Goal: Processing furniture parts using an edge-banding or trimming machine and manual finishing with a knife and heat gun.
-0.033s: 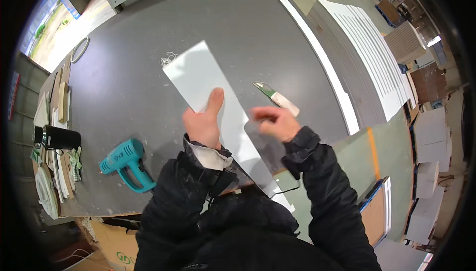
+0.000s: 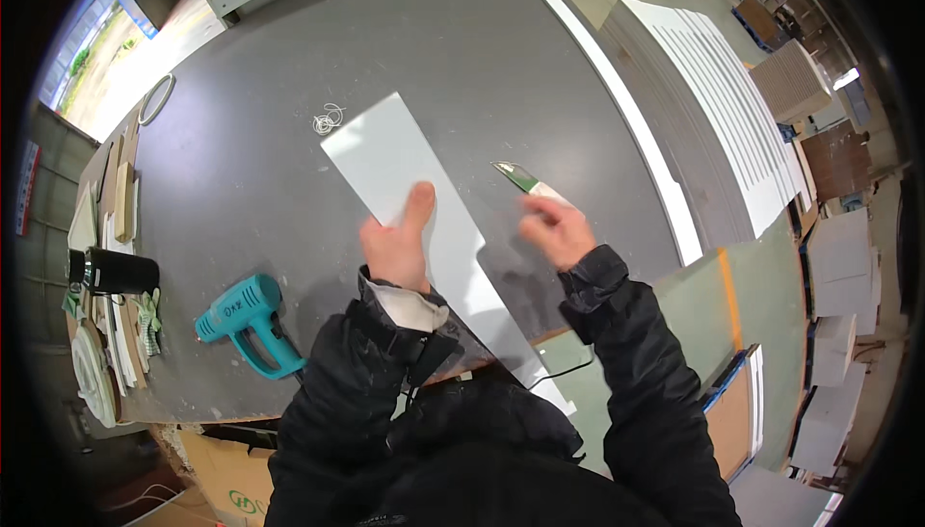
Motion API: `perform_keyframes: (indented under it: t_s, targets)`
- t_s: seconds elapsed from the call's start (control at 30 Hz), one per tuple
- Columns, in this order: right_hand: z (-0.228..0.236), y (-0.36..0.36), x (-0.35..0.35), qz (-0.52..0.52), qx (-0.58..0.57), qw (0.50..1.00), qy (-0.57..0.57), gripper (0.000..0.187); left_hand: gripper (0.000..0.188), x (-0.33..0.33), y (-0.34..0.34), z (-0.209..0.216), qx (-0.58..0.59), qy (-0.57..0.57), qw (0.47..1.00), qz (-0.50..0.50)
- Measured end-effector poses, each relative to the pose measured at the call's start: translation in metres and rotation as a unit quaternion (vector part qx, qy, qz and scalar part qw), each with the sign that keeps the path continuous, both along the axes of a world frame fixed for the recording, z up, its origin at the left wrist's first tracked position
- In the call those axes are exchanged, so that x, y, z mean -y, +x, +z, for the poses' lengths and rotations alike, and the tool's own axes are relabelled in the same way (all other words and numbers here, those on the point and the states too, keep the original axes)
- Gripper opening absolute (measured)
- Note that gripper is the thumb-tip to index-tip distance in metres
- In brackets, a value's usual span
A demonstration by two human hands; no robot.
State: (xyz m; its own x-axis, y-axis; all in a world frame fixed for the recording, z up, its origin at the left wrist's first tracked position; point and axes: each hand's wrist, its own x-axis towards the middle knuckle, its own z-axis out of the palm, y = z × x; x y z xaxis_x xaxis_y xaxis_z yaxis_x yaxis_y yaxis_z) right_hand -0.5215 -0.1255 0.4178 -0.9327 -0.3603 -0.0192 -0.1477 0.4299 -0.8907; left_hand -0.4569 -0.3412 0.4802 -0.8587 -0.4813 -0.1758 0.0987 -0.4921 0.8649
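Note:
My left hand grips a long white board, its thumb flat on the top face and its other fingers beneath. The board lies slantwise, its far end over the grey table and its near end against my body. A knife with a pointed blade, a green section and a pale handle lies on the table to the right of the board. My right hand is over the knife's handle and hides most of it. Its fingers are curled and blurred; whether they touch the handle cannot be made out.
A teal heat gun lies at the left on the grey table. Beyond the board sits a pale curl of stringy scrap. A black bottle and several strips stand at the left edge. White panels are stacked at the right.
My right hand has shifted right, away from the board's edge and over the knife's handle. The board and my left hand have slid slightly toward me.

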Motion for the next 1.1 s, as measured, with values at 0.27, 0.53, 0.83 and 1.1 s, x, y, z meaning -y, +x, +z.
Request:
perform_keyframes:
  t_s: [0.27,0.53,0.83,1.1]
  targets:
    - [-0.096,-0.026,-0.057,-0.028,-0.220,0.885,0.410,0.071,0.049,-0.026,-0.030,-0.055,0.129,0.011,0.991,-0.025]
    - [0.043,0.044,-0.037,-0.004,0.492,0.840,-0.229,0.072,0.040,-0.033,-0.029,-0.050,0.162,0.010,0.987,0.018]
    - [0.061,0.065,-0.007,0.041,0.410,0.902,-0.129,0.073,0.043,-0.035,-0.028,-0.051,0.135,0.021,0.990,0.015]
    - [0.066,0.077,-0.004,0.010,0.398,0.914,-0.079,0.072,0.042,-0.039,-0.031,-0.053,0.121,0.019,0.992,0.018]
